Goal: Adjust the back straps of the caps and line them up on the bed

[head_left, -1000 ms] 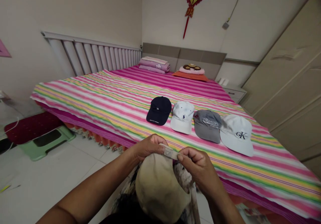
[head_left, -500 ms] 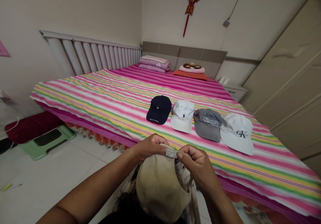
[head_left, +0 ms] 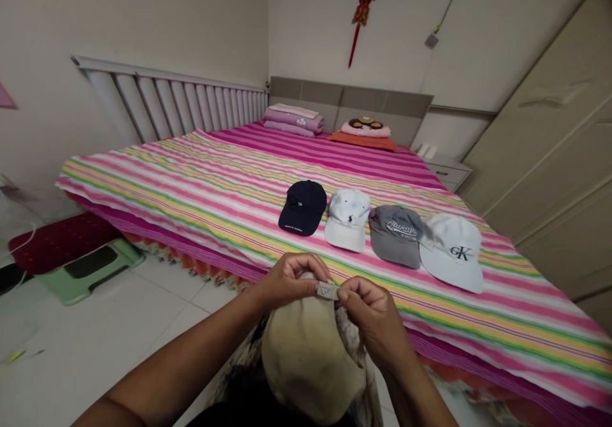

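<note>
The left hand and right hand are close together in front of the person, both on the back strap of a beige cap. The left fingers are curled closed over the strap from one side, and the right fingers pinch it shut from the other, leaving a small stretch of strap showing between them. The cap hangs below the hands, held up beside the edge of the bed, with patterned cloth just behind it.

On the striped sheet ahead, 4 caps lie in a row: a navy cap, a pale cap, a grey cap and a white cap. A green stool stands on the floor to the left, beside a red mat
</note>
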Motion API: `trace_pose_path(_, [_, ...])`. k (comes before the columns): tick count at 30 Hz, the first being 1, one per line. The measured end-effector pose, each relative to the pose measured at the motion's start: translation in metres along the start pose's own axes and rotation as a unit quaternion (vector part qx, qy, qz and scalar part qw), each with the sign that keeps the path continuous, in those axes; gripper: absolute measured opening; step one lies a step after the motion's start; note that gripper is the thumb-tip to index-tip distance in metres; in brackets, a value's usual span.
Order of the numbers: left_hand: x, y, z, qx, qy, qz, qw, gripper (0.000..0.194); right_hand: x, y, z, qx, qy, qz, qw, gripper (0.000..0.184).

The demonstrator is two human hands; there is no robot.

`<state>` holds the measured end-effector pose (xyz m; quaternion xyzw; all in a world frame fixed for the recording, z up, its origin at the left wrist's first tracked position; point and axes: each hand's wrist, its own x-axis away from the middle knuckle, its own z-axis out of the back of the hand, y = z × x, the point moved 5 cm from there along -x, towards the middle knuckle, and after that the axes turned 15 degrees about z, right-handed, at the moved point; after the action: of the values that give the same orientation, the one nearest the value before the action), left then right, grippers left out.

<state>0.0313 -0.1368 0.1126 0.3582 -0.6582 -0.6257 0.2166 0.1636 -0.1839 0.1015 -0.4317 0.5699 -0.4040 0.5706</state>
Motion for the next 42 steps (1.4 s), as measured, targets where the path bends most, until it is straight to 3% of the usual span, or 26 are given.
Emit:
trace_pose_path(5, [0.007,0.011,-0.003,-0.098,-0.034,-0.062,0.993,0.022,0.002,0.003,0.001,-0.005,0.013,-0.002,1.000,0.023])
trace_pose_path(11, [0.011,0.023,-0.006,-0.193,0.034,-0.134,0.971,0.025,0.003,0.003,0.000,-0.027,0.020,-0.016,0.999,0.024])
trace_pose_path(16, [0.012,0.026,-0.011,-0.224,0.049,-0.160,0.960,0.022,0.004,0.004,-0.005,-0.063,0.018,-0.024,0.998,0.024])
trace_pose_path(24, [0.013,0.023,-0.010,-0.207,0.055,-0.160,0.964,0.021,0.006,0.000,-0.007,-0.096,-0.010,-0.023,0.995,0.026])
trace_pose_path(30, [0.012,0.018,-0.005,-0.163,0.048,-0.116,0.979,0.021,0.003,-0.005,-0.006,-0.082,-0.045,-0.020,0.995,0.022])
trace_pose_path(35, [0.011,0.013,-0.006,-0.148,0.034,-0.089,0.984,0.019,0.004,-0.002,-0.010,-0.100,-0.030,-0.033,0.994,0.020])
trace_pose_path(42, [0.012,0.014,-0.005,-0.168,0.051,-0.101,0.979,0.021,0.004,-0.004,-0.010,-0.091,-0.027,-0.028,0.995,0.023])
